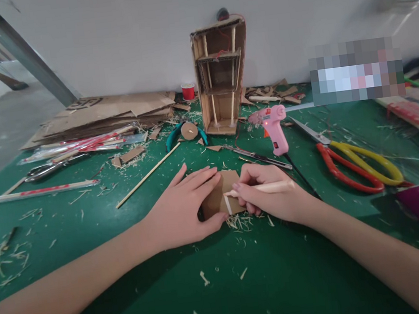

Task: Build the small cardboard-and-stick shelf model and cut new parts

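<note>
A small piece of brown cardboard (215, 202) lies on the green tabletop in front of me. My left hand (188, 205) rests flat on its left part, fingers spread, pressing it down. Between the closed fingers of my right hand (265, 191) is a pale, pencil-like wooden stick (276, 187). Its pointed end meets the cardboard near the upper end of a short whitish strip (228, 205). My right fingertips rest by the cardboard's right edge. Wood shavings (240, 221) lie along its near edge.
Behind my hands stands a cardboard shelf-like box (222, 109). A pink glue gun (275, 127), utility knife (261, 157) and scissors (351, 160) lie to the right. Cardboard sheets (108, 113), wrapped sticks (81, 144) and a thin stick (146, 176) are on the left.
</note>
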A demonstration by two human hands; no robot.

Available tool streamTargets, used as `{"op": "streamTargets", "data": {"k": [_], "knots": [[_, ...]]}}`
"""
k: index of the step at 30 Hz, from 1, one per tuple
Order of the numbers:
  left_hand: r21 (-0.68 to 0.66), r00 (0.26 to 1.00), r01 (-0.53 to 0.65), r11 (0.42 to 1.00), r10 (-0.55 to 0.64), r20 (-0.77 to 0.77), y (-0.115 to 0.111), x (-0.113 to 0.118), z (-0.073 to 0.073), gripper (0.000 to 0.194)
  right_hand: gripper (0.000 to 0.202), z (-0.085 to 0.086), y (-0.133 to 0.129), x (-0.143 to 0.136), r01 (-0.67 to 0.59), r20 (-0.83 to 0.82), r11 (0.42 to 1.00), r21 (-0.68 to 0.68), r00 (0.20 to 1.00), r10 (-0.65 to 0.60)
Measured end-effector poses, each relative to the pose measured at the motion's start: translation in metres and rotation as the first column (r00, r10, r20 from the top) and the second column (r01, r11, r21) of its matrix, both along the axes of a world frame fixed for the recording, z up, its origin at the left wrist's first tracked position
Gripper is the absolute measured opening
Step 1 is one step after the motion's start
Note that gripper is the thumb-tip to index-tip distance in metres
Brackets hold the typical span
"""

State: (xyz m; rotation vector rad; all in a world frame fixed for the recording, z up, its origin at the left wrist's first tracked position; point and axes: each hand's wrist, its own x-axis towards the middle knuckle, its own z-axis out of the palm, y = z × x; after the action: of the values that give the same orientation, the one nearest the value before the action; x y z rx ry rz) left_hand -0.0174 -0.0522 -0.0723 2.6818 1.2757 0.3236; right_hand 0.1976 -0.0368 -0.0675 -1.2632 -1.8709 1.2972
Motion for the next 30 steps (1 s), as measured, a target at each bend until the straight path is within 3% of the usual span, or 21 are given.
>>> {"op": "streamTargets", "data": {"k": [30], "knots": [[-0.008, 1.0, -0.004, 1.0, 0.004, -0.013, 0.001, -0.0004, -0.0002, 0.073, 0.025, -0.0002, 0.0015, 0.0052, 0.058, -0.023, 0.998, -0.03, 0.998, -0.059]]}}
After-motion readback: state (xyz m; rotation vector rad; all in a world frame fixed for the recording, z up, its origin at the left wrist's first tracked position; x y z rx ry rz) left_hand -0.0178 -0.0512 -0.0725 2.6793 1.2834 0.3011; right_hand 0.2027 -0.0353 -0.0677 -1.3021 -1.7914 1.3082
